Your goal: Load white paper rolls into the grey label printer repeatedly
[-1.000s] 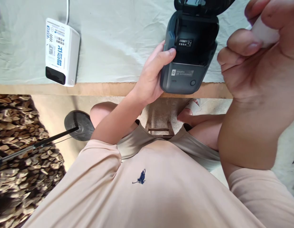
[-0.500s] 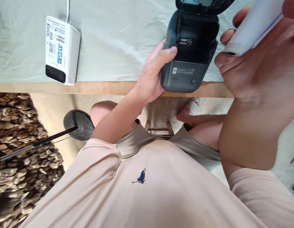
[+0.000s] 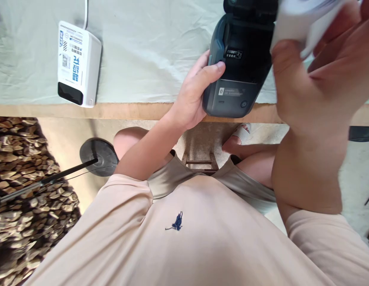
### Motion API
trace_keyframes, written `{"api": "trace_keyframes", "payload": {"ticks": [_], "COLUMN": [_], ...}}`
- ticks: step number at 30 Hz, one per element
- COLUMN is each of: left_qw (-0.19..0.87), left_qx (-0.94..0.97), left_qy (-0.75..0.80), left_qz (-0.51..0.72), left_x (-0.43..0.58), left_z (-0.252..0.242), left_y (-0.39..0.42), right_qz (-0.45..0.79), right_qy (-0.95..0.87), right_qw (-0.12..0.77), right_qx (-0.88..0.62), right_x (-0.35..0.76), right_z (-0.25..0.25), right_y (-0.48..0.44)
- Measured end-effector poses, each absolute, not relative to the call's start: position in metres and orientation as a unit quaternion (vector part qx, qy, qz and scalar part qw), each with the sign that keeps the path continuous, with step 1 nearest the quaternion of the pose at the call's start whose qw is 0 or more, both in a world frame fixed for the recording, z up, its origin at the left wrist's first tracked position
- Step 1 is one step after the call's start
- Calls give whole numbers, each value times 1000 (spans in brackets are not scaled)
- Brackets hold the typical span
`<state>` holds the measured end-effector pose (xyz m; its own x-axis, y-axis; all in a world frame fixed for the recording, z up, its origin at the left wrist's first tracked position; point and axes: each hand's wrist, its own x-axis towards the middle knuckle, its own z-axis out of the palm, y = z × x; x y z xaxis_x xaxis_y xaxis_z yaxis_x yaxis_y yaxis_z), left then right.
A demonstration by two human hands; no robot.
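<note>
A dark grey label printer [image 3: 232, 95] with its lid open stands at the near edge of the table [image 3: 136, 111]. My left hand [image 3: 193, 95] grips the printer's left side, thumb on its front rim. My right hand [image 3: 315, 79] is raised close to the camera, fingers wrapped round a white paper roll [image 3: 297, 20], which sits just over the printer's open compartment on its right side. The roll and hand are blurred and hide the printer's right half.
A white box-shaped device [image 3: 78, 63] with blue print and a white cable lies on the pale cloth [image 3: 148, 47] at the left. Under the table are a black round stand base [image 3: 97, 155], a wooden stool rung [image 3: 200, 162] and a patterned rug [image 3: 20, 190].
My right hand has carried the white roll leftward and down, from beside the printer to over its open compartment. My left hand has kept its grip on the printer.
</note>
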<state>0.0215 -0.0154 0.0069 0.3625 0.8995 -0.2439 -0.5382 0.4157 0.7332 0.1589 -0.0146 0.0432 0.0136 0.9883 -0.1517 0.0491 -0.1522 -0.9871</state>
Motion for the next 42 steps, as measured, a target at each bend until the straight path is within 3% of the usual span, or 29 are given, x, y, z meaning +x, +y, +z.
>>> {"api": "trace_keyframes", "payload": {"ticks": [3, 9, 16, 22, 28, 32, 36, 39, 42], "left_qw": [771, 750, 767, 795, 766, 761, 760, 762, 764], "left_qx": [290, 290, 257, 237, 297, 324, 354, 375, 383], "left_qy": [340, 357, 395, 322, 325, 342, 350, 328, 314], "left_qz": [454, 476, 436, 456, 468, 447, 417, 414, 414], "left_x": [21, 27, 25, 23, 21, 19, 17, 16, 16], "left_z": [7, 12, 9, 8, 8, 5, 4, 3, 2], "left_y": [-15, -20, -21, -18, -14, -14, -15, -14, -13], "right_qz": [299, 274, 115, 96, 120, 162, 155, 239, 378], "right_qy": [-689, -736, -772, -806, -843, -824, -717, -590, -568], "right_qw": [361, 290, 144, 189, 144, 197, 319, 424, 463], "right_qx": [-552, -547, -609, -552, -505, -506, -600, -644, -566], "right_x": [161, 163, 166, 167, 168, 164, 154, 150, 149], "right_z": [46, 51, 39, 38, 39, 43, 41, 34, 31], "right_y": [-15, -16, -12, -16, -17, -17, -17, -11, -4]}}
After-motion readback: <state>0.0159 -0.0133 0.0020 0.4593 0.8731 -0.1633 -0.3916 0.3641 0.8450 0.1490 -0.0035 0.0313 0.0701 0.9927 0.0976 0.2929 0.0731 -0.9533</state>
